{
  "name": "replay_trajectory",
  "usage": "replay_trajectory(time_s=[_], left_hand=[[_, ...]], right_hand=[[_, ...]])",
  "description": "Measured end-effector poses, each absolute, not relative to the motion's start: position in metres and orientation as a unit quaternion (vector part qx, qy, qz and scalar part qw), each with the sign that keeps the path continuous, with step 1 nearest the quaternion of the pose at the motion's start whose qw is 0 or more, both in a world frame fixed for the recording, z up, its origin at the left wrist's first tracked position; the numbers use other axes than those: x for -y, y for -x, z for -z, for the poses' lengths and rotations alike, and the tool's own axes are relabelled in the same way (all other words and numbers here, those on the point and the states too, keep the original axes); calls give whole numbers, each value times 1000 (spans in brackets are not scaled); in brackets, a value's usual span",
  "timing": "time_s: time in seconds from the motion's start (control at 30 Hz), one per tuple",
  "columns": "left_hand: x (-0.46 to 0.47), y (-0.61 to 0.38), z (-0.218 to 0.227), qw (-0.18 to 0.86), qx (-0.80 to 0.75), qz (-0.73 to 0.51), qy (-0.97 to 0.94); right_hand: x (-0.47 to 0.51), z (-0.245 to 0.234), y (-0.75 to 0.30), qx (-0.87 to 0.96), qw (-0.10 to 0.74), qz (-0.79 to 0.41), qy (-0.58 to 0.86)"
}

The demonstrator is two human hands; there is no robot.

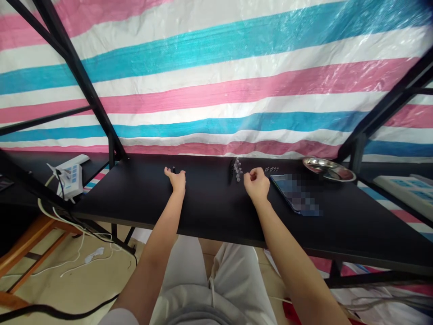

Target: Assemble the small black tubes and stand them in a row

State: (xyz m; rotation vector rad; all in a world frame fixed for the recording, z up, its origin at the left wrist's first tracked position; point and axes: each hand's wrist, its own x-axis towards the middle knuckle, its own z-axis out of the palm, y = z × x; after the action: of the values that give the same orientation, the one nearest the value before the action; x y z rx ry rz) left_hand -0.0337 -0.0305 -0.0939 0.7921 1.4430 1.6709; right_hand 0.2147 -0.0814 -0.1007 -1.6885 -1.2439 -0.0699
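On the black table, my left hand [176, 179] is open, its thumb and fingers spread apart. A small dark upright piece [173, 170] shows between those fingers; I cannot tell whether they touch it. My right hand [257, 184] is closed with its fingers curled in, and whatever it may hold is hidden. Just left of it stand small clear or silvery pieces [238, 169] in a close row, with dark pieces [232, 170] alongside. Beyond the right hand lie several tiny shiny pieces [271, 169], too small to name.
A phone with a blurred screen [294, 194] lies right of my right hand. Shiny metal dishes [328, 169] sit at the back right. Black frame posts [113, 140] flank the table [216, 216]. A striped plastic sheet [216, 90] hangs behind. White cables [67, 219] trail at left.
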Motion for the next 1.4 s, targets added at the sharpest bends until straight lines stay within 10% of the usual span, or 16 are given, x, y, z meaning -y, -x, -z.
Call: replay_trajectory(time_s=[0.4,0.8,1.4], left_hand=[[28,29,95,404,-526,-695,-278],[38,20,93,577,-400,-600,-382],[54,2,90,588,-372,-493,-522]], right_hand=[[86,70,-157,598,639,67,480],[83,109,-134,682,477,-170,528],[79,110,-128,575,603,-239,499]])
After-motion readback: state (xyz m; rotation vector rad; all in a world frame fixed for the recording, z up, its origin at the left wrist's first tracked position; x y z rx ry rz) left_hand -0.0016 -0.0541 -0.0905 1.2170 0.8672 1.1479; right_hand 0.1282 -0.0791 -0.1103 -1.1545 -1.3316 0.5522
